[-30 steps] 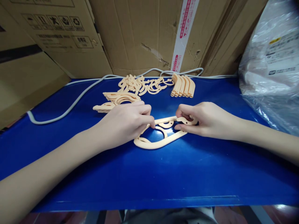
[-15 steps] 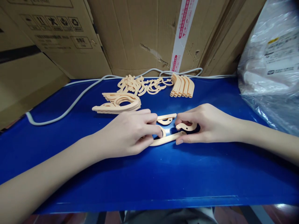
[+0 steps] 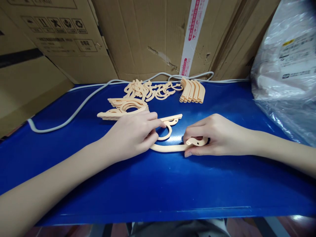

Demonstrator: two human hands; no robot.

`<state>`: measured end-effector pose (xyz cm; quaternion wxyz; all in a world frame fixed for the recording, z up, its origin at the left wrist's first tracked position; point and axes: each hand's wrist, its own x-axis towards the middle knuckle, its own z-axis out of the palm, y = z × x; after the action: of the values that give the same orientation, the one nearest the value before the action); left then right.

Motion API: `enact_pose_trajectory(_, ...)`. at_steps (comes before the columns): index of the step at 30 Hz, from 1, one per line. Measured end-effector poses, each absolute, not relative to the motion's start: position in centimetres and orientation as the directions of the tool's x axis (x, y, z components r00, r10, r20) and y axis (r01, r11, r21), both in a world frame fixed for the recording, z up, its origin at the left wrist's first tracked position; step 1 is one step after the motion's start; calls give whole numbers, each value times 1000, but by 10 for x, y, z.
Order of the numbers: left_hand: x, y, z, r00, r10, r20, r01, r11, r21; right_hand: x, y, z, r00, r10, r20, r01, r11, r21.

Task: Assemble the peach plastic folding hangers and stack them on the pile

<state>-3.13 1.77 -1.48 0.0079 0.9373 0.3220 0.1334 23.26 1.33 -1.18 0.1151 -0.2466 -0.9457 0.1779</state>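
Blue and bare at the front edge, our table (image 3: 172,187) is carrying cream parts. Nearest, between our hands, we are holding a front bar (image 3: 170,149), its long axis running left to right and its right end pointing into our right hand (image 3: 209,136). That grip is closing on a small curved piece (image 3: 201,143); whether it is joining the bar, we cannot tell. Our left hand (image 3: 138,133) is gripping the frame's left side, beside a ring (image 3: 170,130) and a rear bar (image 3: 172,117) slanting away rightward. Beyond, stacked similar frames (image 3: 124,114) are lying, seemingly done; loose hooked pieces (image 3: 138,88) and a curved row (image 3: 194,92) are lying unjoined, apparently left over.
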Motion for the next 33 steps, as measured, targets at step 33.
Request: enact_pose_trajectory(33, -18, 4, -14, 765, 626, 153, 482, -714, 508, 237, 24, 2, -669, 737, 95, 652, 643, -401)
